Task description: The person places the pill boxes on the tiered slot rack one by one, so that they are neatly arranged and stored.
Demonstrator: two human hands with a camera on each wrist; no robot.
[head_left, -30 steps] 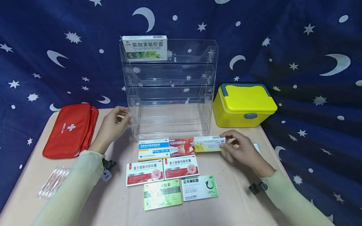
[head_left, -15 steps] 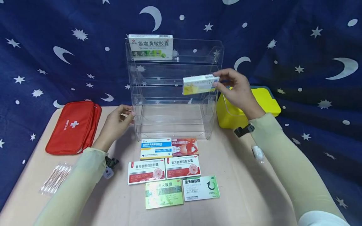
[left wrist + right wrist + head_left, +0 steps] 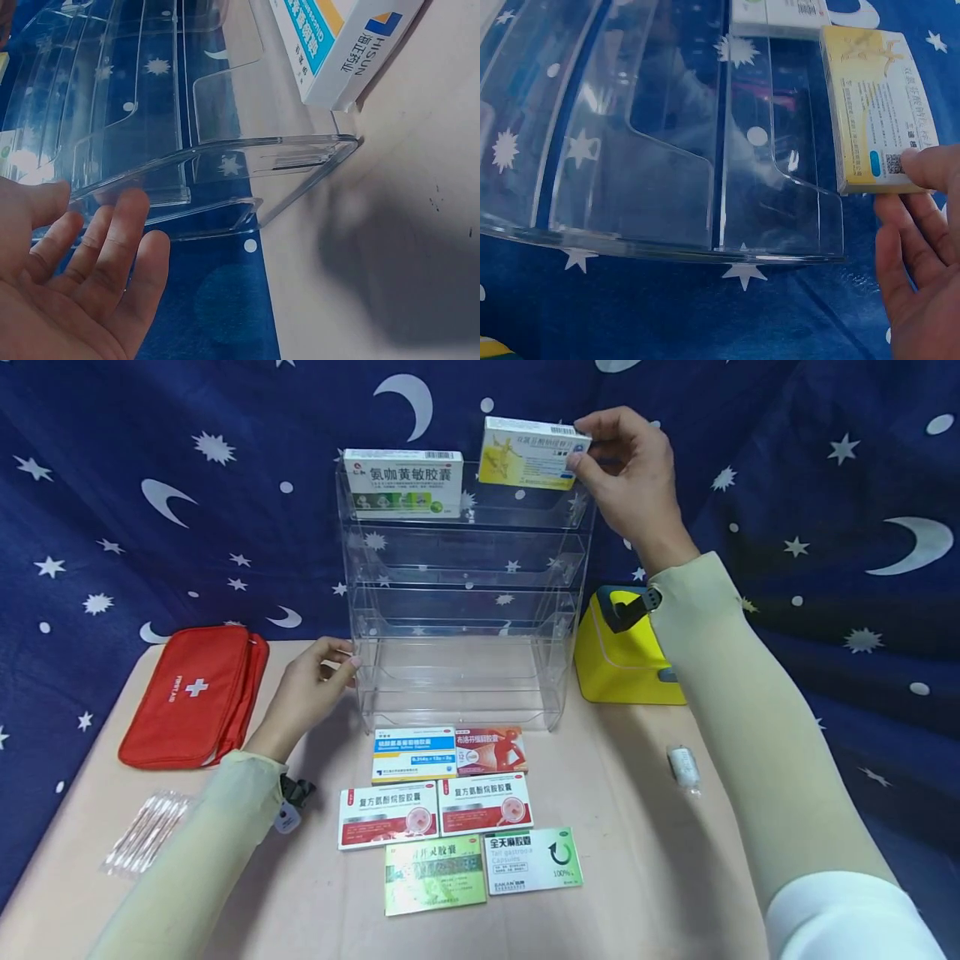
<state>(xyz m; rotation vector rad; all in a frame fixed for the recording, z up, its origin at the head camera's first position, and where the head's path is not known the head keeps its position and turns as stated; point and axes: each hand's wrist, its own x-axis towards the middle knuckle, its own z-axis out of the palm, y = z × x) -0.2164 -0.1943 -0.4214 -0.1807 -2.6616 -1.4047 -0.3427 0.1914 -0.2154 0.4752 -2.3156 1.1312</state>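
My right hand (image 3: pixel 637 481) pinches a yellow and white medicine box (image 3: pixel 531 453) by its right end, thumb in front. The box is slightly tilted, at the top tier of a clear acrylic rack (image 3: pixel 465 652). To its left a white and green medicine box (image 3: pixel 405 485) stands in that top tier. In the right wrist view the held box (image 3: pixel 877 112) is just beyond the rack's top edge. My left hand (image 3: pixel 307 689) rests with loosely bent fingers at the rack's lower left side; in the left wrist view its fingertips (image 3: pixel 135 206) are against the clear side panel.
Several medicine boxes (image 3: pixel 483 802) lie in rows before the rack. A red first-aid pouch (image 3: pixel 187 697) and a pack of cotton swabs (image 3: pixel 150 831) lie left. A yellow case (image 3: pixel 622 660) stands right, partly behind my right arm, with a small white roll (image 3: pixel 682 768) nearer.
My right hand has lifted the yellow and white box from the table row, up past the rack's middle to its top tier. The left hand stays at the rack's side.
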